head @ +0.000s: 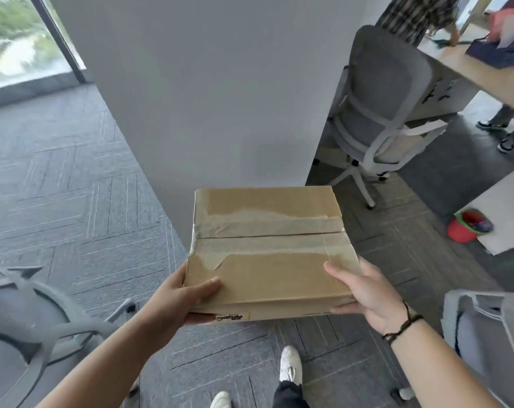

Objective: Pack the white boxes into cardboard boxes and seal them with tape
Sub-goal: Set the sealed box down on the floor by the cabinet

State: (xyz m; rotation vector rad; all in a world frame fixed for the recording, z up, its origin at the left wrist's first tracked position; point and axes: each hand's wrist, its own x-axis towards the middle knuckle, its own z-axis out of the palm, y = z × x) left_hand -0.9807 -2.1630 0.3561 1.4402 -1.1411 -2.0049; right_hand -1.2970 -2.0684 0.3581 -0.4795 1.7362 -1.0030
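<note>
A closed cardboard box (pixel 267 251), its top seam covered with clear tape (pixel 267 231), is held above the grey carpet (pixel 73 187). Its near left corner is gripped by the left hand (pixel 185 298), its near right corner by the right hand (pixel 364 293). An office chair (pixel 379 113) is seen beyond the box, to its right.

Your arms are bare, no sleeves in view. Your right wrist wears a dark braided cord bracelet (pixel 403 326), wrapped a couple of times w/ a loose end. Below: dark trousers (pixel 288 396) and white shoes (pixel 291 365), laces on the right one. No rings or watch.
</note>
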